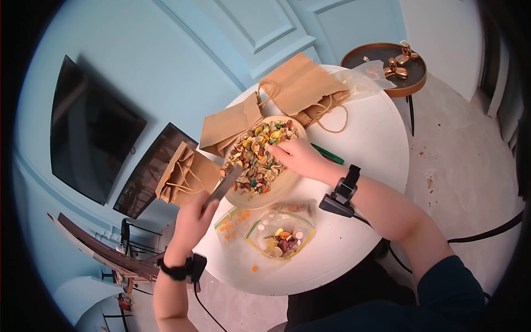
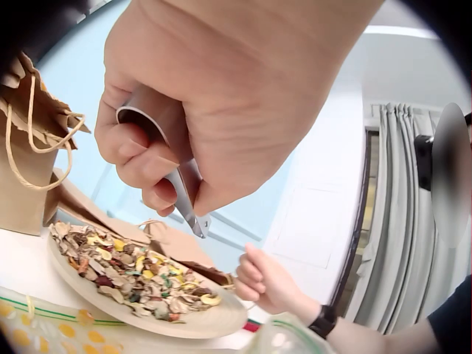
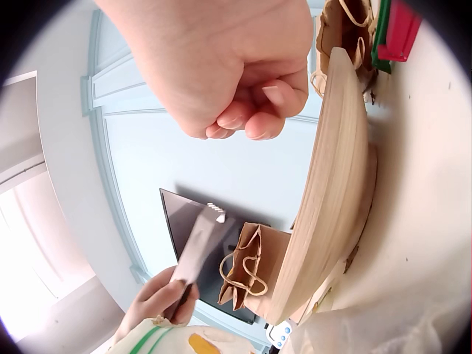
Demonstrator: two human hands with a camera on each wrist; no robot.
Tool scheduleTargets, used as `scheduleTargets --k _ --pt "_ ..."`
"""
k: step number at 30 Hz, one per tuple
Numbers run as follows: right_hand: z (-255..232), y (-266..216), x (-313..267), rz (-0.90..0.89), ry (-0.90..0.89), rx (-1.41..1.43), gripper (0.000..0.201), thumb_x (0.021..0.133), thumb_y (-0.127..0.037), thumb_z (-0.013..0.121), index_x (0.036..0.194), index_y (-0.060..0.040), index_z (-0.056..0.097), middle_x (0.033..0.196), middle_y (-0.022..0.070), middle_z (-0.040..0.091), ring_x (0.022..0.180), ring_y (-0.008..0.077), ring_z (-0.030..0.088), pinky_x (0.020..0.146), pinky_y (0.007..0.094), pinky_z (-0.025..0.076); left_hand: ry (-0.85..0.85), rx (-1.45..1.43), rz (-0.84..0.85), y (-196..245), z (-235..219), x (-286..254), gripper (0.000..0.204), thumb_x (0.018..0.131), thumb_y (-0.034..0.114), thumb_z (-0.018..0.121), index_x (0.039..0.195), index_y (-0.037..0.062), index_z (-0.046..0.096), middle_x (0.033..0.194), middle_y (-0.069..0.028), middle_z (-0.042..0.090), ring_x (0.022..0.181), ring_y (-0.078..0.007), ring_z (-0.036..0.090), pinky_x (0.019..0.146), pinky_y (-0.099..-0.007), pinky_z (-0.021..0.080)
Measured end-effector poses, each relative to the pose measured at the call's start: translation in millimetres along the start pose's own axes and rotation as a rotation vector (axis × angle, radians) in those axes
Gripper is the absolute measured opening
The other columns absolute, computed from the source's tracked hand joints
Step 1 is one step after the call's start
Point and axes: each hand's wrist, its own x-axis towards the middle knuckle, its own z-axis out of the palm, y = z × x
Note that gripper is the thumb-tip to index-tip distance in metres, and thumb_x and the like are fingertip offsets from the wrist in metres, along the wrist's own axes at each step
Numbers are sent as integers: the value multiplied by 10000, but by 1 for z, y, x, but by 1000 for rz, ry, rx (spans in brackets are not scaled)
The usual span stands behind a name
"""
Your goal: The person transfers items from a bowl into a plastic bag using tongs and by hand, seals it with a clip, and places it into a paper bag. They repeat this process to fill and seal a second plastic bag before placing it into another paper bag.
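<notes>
My left hand (image 1: 191,224) grips a pair of metal tongs (image 1: 225,185), whose tips point over the near left part of a round wooden plate (image 1: 286,185). Serrated ends of the tongs (image 3: 214,212) show in the right wrist view. Heaped on the plate is a mix of dried, petal-like pieces (image 1: 255,157) in beige, yellow, green and red. Above the plate's right side is my right hand (image 1: 304,159), its fingers curled in, with nothing visible between them in the right wrist view.
Brown paper bags (image 1: 301,83) stand behind and left of the plate. Clear zip bags (image 1: 282,235) with colourful pieces lie in front on the white table (image 1: 365,160). A green object (image 1: 327,153) lies right of the plate. A small round side table (image 1: 412,86) stands beyond.
</notes>
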Motion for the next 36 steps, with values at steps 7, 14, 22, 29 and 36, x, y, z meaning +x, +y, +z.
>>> scheduleTargets --k 7,14,22,29,36 --pt "2 3 0 -55 5 -51 476 952 -350 490 675 34 539 560 186 513 492 303 467 523 402 385 -390 -35 85 38 -23 -71 262 829 257 666 911 36 553 602 -128 525 537 -289 552 511 -342 426" --pt "2 -1 -2 -41 6 -37 499 949 -370 488 656 32 534 555 192 510 495 319 477 524 405 389 -11 215 -2 -2 -10 -22 344 836 304 645 1033 40 545 637 -165 603 628 -351 614 549 -408 473" --pt "2 4 1 -52 10 -69 498 949 -372 488 660 31 530 555 188 506 495 322 469 525 408 386 -67 494 38 -34 41 58 333 845 354 615 953 47 542 659 -177 616 649 -373 612 570 -458 470" --pt "6 11 3 -93 25 -63 498 945 -363 501 634 25 502 548 187 491 489 311 452 517 406 372 -121 579 65 -45 50 70 297 883 350 554 932 59 531 669 -150 634 643 -342 627 579 -445 487" --pt "3 7 1 -86 17 -77 501 946 -364 495 632 26 500 539 184 480 489 314 449 519 413 368 -57 540 93 -45 53 62 241 884 292 562 896 57 510 638 -169 601 627 -373 597 552 -461 458"
